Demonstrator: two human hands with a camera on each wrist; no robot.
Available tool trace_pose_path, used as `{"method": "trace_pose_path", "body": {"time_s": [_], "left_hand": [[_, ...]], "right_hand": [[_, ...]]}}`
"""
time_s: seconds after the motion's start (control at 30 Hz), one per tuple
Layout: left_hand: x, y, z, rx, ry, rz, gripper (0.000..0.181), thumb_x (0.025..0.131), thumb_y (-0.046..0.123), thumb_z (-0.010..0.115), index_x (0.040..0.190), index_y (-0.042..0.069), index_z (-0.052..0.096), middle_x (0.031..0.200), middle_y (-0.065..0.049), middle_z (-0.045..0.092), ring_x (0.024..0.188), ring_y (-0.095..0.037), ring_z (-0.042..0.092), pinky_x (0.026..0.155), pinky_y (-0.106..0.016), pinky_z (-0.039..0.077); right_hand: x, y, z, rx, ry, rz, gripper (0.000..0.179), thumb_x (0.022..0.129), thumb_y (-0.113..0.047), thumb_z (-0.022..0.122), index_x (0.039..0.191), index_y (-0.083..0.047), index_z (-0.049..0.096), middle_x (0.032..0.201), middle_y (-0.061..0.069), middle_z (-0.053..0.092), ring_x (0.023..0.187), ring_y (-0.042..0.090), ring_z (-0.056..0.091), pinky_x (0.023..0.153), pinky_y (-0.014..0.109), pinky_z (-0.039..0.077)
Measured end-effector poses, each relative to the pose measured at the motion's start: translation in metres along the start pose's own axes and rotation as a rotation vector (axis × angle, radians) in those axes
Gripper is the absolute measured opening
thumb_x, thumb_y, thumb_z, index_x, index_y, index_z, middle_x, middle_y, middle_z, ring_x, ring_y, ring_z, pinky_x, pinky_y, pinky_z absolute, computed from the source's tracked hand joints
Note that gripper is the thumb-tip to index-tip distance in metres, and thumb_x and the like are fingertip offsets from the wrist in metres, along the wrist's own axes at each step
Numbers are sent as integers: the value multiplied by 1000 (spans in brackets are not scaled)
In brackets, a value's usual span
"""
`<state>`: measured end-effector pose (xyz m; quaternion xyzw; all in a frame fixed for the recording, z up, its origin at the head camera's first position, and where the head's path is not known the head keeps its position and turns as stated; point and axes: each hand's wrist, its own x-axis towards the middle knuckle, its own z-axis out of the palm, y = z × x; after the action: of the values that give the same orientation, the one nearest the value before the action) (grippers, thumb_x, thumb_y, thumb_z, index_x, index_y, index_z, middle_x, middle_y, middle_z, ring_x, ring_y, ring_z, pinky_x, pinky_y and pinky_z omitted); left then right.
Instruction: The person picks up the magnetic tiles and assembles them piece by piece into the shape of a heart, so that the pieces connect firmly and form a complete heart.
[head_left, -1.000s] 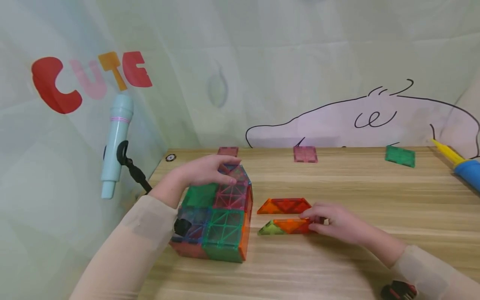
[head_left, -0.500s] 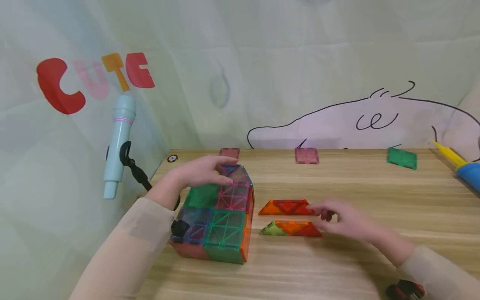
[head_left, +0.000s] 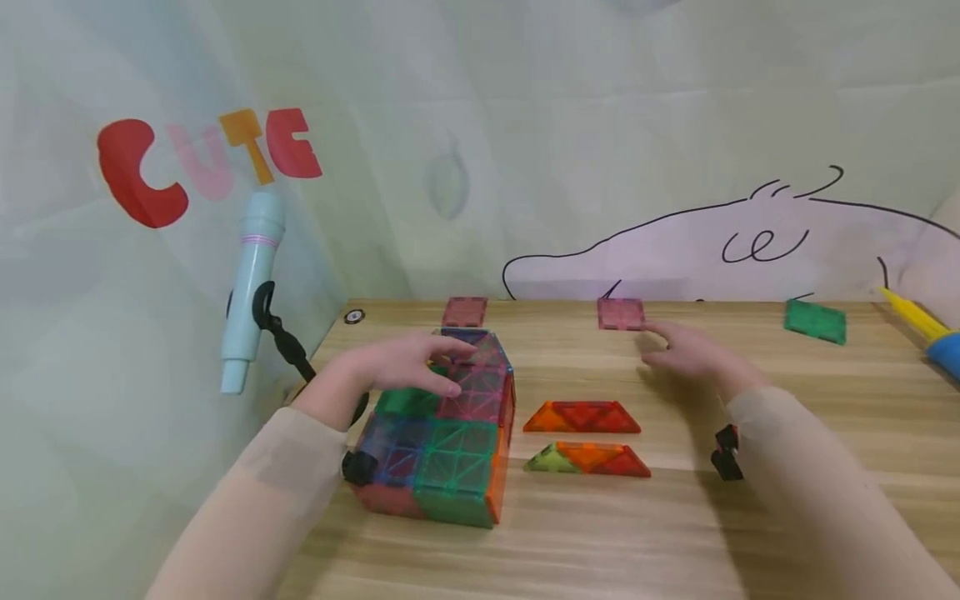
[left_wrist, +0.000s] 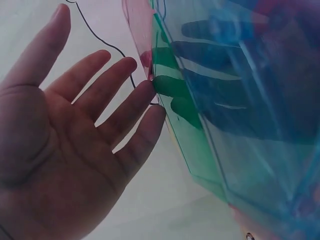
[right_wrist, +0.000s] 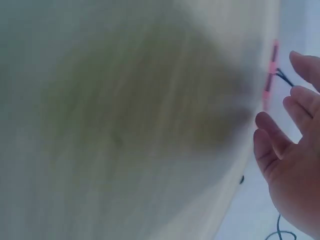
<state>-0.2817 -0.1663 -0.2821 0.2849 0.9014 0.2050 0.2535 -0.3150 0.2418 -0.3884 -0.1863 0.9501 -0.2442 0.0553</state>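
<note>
My left hand (head_left: 401, 364) lies over the far left of a box-like structure of see-through magnetic tiles (head_left: 457, 454), green, pink, blue and orange. In the left wrist view its fingers are spread and straight, the tips at the green side tile (left_wrist: 182, 117). My right hand (head_left: 690, 354) reaches over the table, its fingers extended and holding nothing. Just beyond its fingertips lies a pink square tile (head_left: 621, 314); contact cannot be told. Two flat trapezoid strips lie right of the structure: a red-orange one (head_left: 583, 417) and a green, orange and red one (head_left: 588, 458).
Along the wooden table's (head_left: 600, 542) back edge lie another pink tile (head_left: 465, 312) and a green tile (head_left: 816, 321). A yellow and blue object (head_left: 918, 321) is at the far right. A light blue microphone (head_left: 253, 292) in a black holder stands at the left, by the curtain.
My right hand has left the trapezoid strips and moved away from me to the back, near the pink tile. The left hand stays at the structure. The view has shifted slightly.
</note>
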Motion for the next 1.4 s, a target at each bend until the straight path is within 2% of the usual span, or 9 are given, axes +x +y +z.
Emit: {"method": "trace_pose_path", "body": {"time_s": [0.13,0.3,0.5,0.63,0.83,0.97,1.2,1.3,1.4], "left_hand": [[3,2,2,-16,-14,28,65,88,33,66,143,12,38,138,-4,47,126,-26,42,103,-45,33],[2,2,2,-41,-8,31,66,89,30,65,144,11,36,139,-5,46,126,-27,42,102,-46,34],[-2,12,1,-44,20,20,65,88,31,66,144,15,37,139,-2,47,126,-24,42,102,-44,35],[-2,29,2,-61,9,54,62,88,31,66,143,19,40,138,0,48,127,-21,43,102,-42,36],[3,52,9,-56,-20,119,56,87,32,67,138,23,47,131,8,52,112,-14,52,93,-33,43],[11,63,20,-72,-62,168,54,87,27,67,137,20,48,129,9,52,102,-12,53,88,-28,44],[25,74,42,-110,-155,152,54,87,25,68,137,19,48,134,8,48,120,-18,44,94,-30,41],[36,79,54,-33,-206,170,57,87,27,68,139,16,45,137,6,46,125,-17,40,100,-31,36],[46,83,64,43,-201,194,58,87,29,68,138,13,46,136,5,47,125,-12,40,103,-29,33]], "right_hand": [[11,8,7,-97,-48,34,63,91,-22,56,141,7,32,142,32,29,129,51,26,104,62,17],[13,6,4,-226,-36,51,52,88,-15,53,135,6,43,137,33,36,122,54,34,101,64,21],[-15,11,-9,-297,42,-44,13,85,-15,65,89,-3,64,90,15,59,79,31,54,77,48,45],[-40,19,-15,-309,17,-120,19,78,-19,74,73,-11,57,75,2,50,66,19,45,60,35,40],[-57,26,-13,-280,21,-206,28,72,-24,79,79,-13,54,83,6,52,73,20,47,62,33,41],[-61,25,-11,-294,15,-204,29,71,-27,79,86,-11,60,89,10,55,78,24,50,66,37,44],[-69,17,-5,-261,-45,-156,65,68,-38,80,115,0,55,101,14,55,88,28,53,71,39,47],[-76,16,-2,-208,-74,-114,73,65,-39,80,118,2,51,96,8,56,84,21,51,68,33,46],[-85,16,0,-80,-68,-94,77,64,-33,80,120,7,45,97,9,56,85,19,52,69,31,47]]}}
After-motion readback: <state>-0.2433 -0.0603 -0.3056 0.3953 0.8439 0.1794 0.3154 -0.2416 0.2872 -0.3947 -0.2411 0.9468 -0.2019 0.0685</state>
